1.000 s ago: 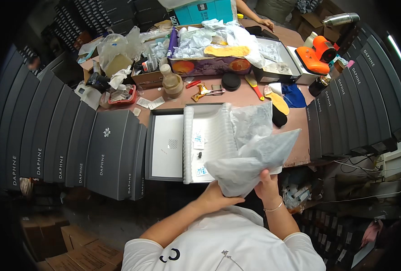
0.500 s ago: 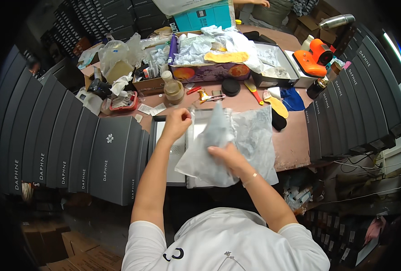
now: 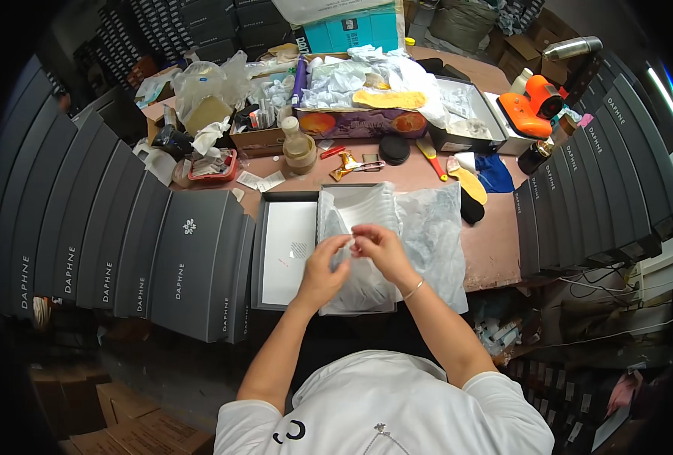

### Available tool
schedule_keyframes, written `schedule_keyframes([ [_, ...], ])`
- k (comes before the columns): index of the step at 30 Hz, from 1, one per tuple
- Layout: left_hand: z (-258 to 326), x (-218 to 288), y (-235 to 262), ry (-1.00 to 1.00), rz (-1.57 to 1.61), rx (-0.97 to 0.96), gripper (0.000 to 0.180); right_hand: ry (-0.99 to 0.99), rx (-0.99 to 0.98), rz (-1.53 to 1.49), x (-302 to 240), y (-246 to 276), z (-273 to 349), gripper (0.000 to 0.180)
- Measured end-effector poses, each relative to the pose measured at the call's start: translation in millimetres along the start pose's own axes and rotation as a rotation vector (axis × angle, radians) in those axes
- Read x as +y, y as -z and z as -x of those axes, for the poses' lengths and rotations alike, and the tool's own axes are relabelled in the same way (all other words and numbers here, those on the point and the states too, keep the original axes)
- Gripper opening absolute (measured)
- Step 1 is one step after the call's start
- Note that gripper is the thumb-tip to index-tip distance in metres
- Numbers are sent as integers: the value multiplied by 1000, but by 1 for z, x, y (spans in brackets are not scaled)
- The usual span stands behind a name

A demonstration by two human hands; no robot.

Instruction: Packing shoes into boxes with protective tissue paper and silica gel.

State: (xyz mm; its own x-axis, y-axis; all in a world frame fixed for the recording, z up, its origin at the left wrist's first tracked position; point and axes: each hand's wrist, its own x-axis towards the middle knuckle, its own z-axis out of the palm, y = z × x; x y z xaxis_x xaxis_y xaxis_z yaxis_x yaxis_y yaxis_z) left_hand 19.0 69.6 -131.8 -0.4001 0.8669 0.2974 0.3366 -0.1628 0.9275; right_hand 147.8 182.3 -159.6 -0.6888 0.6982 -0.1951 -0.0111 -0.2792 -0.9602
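My left hand (image 3: 323,269) and my right hand (image 3: 383,254) meet over an open grey shoe box lined with thin whitish wrapping paper (image 3: 430,250). Both have their fingertips pinched together; whatever is between them is too small to make out. Below the hands, the paper covers the box's near part and hangs out past its right side. Toward the far end, a white ribbed sheet (image 3: 361,206) shows inside. Left of it lies an upturned grey box lid (image 3: 287,254) with a white inside.
Grey shoe boxes line the left (image 3: 192,265) and the right (image 3: 572,205). Behind lie a glue jar (image 3: 299,149), a black round tin (image 3: 394,150), a red-and-yellow brush (image 3: 432,159), yellow insoles (image 3: 469,182) and a purple carton (image 3: 352,123) with crumpled paper.
The wrapping that my right hand was sweeping over the box now lies down on it. My left hand has come right and nearer, and both hands are together.
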Motion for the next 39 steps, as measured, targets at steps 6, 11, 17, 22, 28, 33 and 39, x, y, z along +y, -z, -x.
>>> schedule_keyframes([
  [6, 128, -50, 65, 897, -62, -339, 47, 299, 37, 1247, -15, -5, 2, 59],
  [11, 154, -92, 15, 1316, 802, 80, 59, 73, -142, 1340, 55, -27, 43, 48],
  [17, 124, -57, -10, 1231, 536, -166, 48, 44, -126, 1206, 52, 38, 57, 42],
  [22, 121, -13, -22, 318, -140, 89, 23, 45, -77, 1146, 53, 37, 67, 39],
  [28, 81, -1, -13, -332, -343, -352, 34, 246, -133, 1044, 50, 12, 71, 40],
  [33, 55, -3, -13, -95, -174, -39, 32, 563, 94, 863, 49, 41, 105, 40],
  [39, -24, -23, -55, -205, -943, -775, 69, 167, 535, 1008, -24, 133, 206, 68],
])
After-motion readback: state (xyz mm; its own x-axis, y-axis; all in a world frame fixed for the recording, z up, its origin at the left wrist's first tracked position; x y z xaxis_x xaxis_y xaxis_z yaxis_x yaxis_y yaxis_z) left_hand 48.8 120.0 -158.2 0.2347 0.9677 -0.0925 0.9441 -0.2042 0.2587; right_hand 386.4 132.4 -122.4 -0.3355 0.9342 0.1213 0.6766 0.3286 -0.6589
